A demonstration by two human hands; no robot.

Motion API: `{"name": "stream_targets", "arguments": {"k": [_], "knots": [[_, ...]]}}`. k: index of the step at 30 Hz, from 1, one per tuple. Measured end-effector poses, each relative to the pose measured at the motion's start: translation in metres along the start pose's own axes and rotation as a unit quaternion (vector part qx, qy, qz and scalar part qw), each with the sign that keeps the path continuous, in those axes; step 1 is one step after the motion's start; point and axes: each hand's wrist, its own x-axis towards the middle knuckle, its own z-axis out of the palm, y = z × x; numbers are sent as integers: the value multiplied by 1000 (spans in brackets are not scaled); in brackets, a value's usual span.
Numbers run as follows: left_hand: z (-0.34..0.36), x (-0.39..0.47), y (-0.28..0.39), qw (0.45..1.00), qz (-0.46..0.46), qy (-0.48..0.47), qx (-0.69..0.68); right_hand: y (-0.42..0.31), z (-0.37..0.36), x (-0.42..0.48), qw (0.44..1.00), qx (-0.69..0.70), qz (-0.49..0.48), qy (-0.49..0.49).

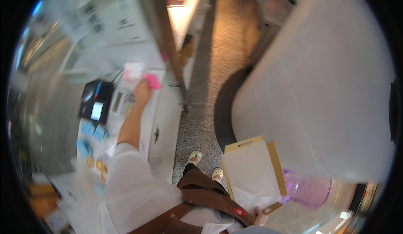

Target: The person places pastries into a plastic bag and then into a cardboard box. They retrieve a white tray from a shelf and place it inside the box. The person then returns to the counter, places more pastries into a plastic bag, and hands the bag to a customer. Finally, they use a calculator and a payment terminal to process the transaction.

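Observation:
My left hand (143, 90) is stretched out over a white counter (154, 111). It grips a bright pink cloth (153, 81); motion blur hides the fingertips. A white slip of paper (134, 69) lies just beyond it, and a calculator (123, 102) is beside my wrist. Low on my right side, my right hand (260, 216) holds the near edge of a shallow tan tray (277, 168). White paper (252, 171) lines the tray, and nothing shows on top of it. The tray is tilted beside my brown apron (204, 196).
A black case (96, 101) with pens stands on the counter. Nearer are blue packets (91, 131) and small golden pastries (100, 164). A large white curved surface (315, 86) fills the right. Below it is a purple translucent bin (310, 188). A speckled floor aisle (196, 127) runs ahead.

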Motion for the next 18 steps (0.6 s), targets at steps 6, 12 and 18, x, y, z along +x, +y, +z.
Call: {"name": "stream_targets", "arguments": {"k": [6,12,18], "knots": [[5,-28,-65,975,221,20,-6,21,-33,-46,990,111,79,44],[4,-12,-75,993,100,-60,31,81,-68,-60,968,220,95,72],[2,-84,100,991,130,-18,-19,159,-180,-50,933,326,109,103]]}}
